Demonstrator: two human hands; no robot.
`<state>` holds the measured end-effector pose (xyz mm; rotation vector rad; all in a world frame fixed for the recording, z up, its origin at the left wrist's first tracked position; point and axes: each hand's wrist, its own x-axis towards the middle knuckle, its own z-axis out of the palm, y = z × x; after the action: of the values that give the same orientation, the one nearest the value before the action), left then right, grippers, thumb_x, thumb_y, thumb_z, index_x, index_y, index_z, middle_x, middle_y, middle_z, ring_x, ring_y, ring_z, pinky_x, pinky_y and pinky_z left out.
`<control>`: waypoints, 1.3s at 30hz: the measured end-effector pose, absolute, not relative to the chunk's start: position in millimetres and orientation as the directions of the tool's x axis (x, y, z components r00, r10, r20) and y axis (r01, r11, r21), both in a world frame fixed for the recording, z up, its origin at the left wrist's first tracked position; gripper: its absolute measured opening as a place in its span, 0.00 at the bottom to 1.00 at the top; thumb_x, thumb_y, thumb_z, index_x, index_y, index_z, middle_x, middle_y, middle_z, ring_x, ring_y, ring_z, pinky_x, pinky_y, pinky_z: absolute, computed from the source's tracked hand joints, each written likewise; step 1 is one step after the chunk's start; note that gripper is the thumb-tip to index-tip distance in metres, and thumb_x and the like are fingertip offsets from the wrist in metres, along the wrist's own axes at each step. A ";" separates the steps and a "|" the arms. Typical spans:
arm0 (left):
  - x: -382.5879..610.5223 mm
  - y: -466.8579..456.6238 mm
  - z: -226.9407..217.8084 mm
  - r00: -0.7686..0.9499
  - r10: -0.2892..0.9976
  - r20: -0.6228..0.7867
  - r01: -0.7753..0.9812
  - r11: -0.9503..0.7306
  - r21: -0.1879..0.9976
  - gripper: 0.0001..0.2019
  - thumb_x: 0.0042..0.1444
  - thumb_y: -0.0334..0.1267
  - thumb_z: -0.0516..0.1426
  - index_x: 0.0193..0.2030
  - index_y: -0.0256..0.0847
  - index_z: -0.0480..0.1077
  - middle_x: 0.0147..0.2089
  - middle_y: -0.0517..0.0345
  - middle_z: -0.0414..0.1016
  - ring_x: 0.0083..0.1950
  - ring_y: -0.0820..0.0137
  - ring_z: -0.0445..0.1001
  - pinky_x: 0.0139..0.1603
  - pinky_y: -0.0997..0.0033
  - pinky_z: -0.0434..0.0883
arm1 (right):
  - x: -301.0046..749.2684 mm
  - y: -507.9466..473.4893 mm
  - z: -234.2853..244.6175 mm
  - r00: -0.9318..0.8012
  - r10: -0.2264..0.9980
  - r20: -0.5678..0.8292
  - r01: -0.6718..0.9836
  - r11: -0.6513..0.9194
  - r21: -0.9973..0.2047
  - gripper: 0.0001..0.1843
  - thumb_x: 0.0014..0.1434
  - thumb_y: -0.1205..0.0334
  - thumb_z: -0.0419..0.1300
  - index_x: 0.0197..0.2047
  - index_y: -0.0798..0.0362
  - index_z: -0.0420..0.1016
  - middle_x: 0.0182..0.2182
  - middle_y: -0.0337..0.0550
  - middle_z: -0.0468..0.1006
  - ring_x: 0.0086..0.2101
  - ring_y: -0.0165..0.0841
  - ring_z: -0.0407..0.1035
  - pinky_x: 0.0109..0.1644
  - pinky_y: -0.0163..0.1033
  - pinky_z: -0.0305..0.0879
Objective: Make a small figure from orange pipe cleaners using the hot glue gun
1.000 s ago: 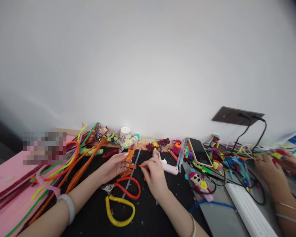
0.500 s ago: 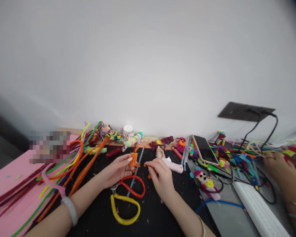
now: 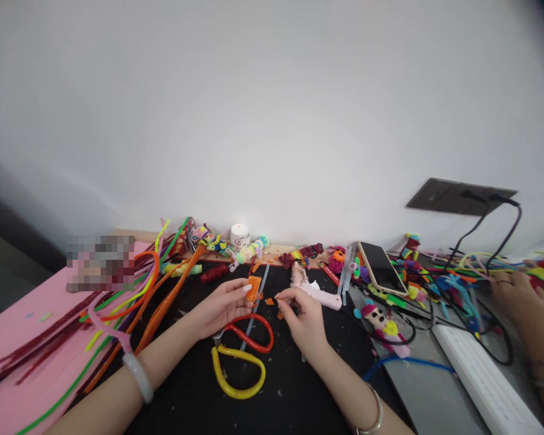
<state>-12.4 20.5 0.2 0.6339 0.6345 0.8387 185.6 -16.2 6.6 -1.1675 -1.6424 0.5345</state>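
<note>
My left hand (image 3: 220, 309) is closed round a small orange fuzzy pipe-cleaner piece (image 3: 253, 289), pinching it upright between thumb and fingers. To its right, my right hand (image 3: 304, 320) has thumb and forefinger pressed together; a tiny dark bit shows at the fingertips, too small to name. Small orange scraps (image 3: 271, 301) lie beside those fingertips on the black mat (image 3: 194, 402). Scissors with one red and one yellow handle (image 3: 242, 396) rest below my left hand, their blades partly hidden by it. Behind my right hand lies a pale pink glue gun (image 3: 329, 298).
Bundled pipe cleaners (image 3: 167, 297) spread over the pink surface at left. Several fuzzy figures line the wall near a white paper cup (image 3: 240, 235). At right are a phone (image 3: 381, 269), a power strip (image 3: 485, 374), cables and another person's hand (image 3: 512, 296).
The view has shifted slightly, so everything sits a little further right and higher. My left hand keeps the orange piece; my right fingertips remain pinched near the scraps.
</note>
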 end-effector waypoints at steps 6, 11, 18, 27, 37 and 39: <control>-9.6 20.2 4.1 0.484 0.828 -0.283 -0.480 0.521 0.705 0.05 0.55 0.31 0.62 0.39 0.35 0.72 0.30 0.56 0.77 0.28 0.75 0.76 0.33 0.75 0.75 | 187.7 -13.2 3.6 0.063 0.899 0.432 0.357 0.384 -0.851 0.06 0.58 0.64 0.54 0.36 0.52 0.72 0.26 0.40 0.75 0.26 0.32 0.69 0.29 0.35 0.67; -10.6 21.3 3.4 0.471 0.835 -0.285 -0.479 0.514 0.712 0.07 0.54 0.32 0.62 0.39 0.36 0.71 0.33 0.53 0.79 0.31 0.71 0.79 0.35 0.72 0.76 | 187.2 -11.0 2.8 0.110 0.910 0.399 0.301 0.352 -0.886 0.05 0.57 0.63 0.55 0.34 0.53 0.72 0.24 0.39 0.74 0.24 0.31 0.69 0.27 0.34 0.66; -11.2 17.4 7.2 0.526 0.838 -0.143 -0.442 0.413 0.796 0.11 0.54 0.37 0.62 0.43 0.37 0.72 0.38 0.50 0.79 0.42 0.63 0.79 0.43 0.67 0.74 | 185.7 -13.9 2.3 0.005 0.908 0.419 0.410 0.380 -0.829 0.05 0.56 0.64 0.56 0.33 0.52 0.74 0.24 0.39 0.76 0.24 0.31 0.70 0.27 0.34 0.66; -8.3 12.2 9.4 0.567 0.820 -0.073 -0.307 0.293 0.906 0.12 0.52 0.41 0.63 0.40 0.36 0.74 0.33 0.55 0.75 0.30 0.71 0.75 0.32 0.73 0.70 | 182.7 -16.2 -0.6 -0.073 0.943 0.324 0.289 0.331 -0.898 0.04 0.55 0.64 0.58 0.33 0.52 0.74 0.23 0.37 0.76 0.21 0.30 0.70 0.25 0.33 0.66; -8.1 13.4 10.4 0.575 0.812 -0.099 -0.361 0.360 0.860 0.12 0.51 0.39 0.64 0.40 0.34 0.75 0.34 0.53 0.77 0.34 0.70 0.76 0.38 0.71 0.72 | 179.2 -15.2 -1.3 -0.036 0.969 0.244 0.157 0.247 -0.956 0.03 0.54 0.63 0.59 0.31 0.52 0.73 0.19 0.34 0.73 0.19 0.30 0.69 0.24 0.34 0.67; -7.8 13.3 11.9 0.557 0.822 -0.119 -0.370 0.375 0.850 0.12 0.50 0.38 0.65 0.39 0.33 0.75 0.33 0.53 0.76 0.33 0.71 0.75 0.38 0.72 0.72 | 179.0 -14.8 -1.0 -0.023 0.971 0.238 0.145 0.239 -0.960 0.04 0.54 0.62 0.59 0.31 0.52 0.73 0.19 0.34 0.73 0.19 0.29 0.69 0.24 0.34 0.67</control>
<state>-7.8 13.3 11.9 0.8835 0.5954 0.8232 179.0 -14.8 -1.0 -1.1288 -1.4243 0.9584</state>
